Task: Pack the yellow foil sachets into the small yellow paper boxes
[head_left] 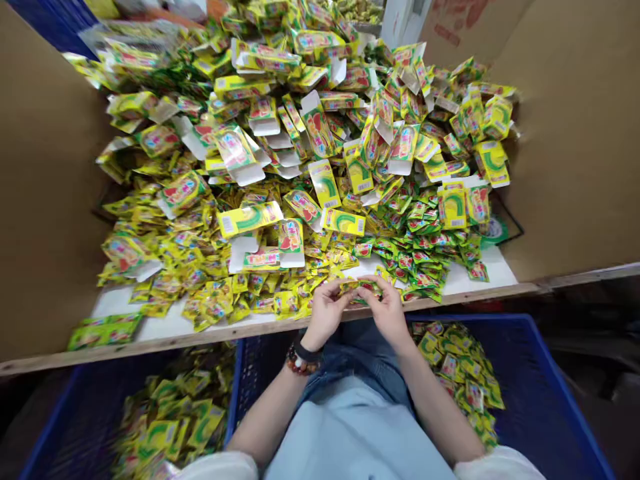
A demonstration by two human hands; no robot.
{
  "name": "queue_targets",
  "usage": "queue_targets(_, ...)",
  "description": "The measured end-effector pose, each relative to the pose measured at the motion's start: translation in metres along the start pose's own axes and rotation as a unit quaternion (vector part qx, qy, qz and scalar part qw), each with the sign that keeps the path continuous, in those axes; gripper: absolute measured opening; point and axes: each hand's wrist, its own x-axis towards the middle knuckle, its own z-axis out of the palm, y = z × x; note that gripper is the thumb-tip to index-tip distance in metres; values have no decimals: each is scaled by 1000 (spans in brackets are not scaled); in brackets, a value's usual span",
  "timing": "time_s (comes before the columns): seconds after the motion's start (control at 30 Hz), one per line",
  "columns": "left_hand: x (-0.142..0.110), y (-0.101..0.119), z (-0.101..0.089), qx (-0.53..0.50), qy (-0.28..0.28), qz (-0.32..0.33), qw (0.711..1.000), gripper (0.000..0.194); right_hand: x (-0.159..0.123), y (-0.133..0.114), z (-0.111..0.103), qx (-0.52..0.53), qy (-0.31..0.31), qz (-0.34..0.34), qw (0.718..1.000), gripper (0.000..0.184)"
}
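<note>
The left hand (326, 308) and right hand (388, 308) pinched small packaging (358, 284) near the surface (494, 272) edge; a loosened grip could have dropped it.

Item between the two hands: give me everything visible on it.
The item is small and looks mostly yellow and green with some red. The left hand and right hand pinch it from either side, thumbs toward the wearer, near the front edge of the white table. Fingers hide much of it; whether it is a packet or a box, and any print, can't be told.
</note>
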Motion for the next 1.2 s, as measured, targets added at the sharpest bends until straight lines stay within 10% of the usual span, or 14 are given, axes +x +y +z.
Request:
queue_targets(0.13,9,20,-40,220,39,73,972,25,8,3,-22,36,69,28,997,23)
queue_targets(0.23,30,36,-86,475,103,157,860,48,13,3,-41,53,107,42,992,29)
queue_targets(0.37,66,49,-131,635,-24,209,743,57,19,3,-49,105,110,41,988,31)
queue_targets(0.53,91,61,-129,657,-140,272,689,54,21,-1,-35,170,122,37,977,28)
queue_targets(0.83,50,33,-37,557,-80,282,777,58,17,-38,-29,-39,172,-152,973,15)
queue_targets(1.2,-8,-18,25,425,88,217,874,44,7,-54,-25,-419,-42,-179,889,27)
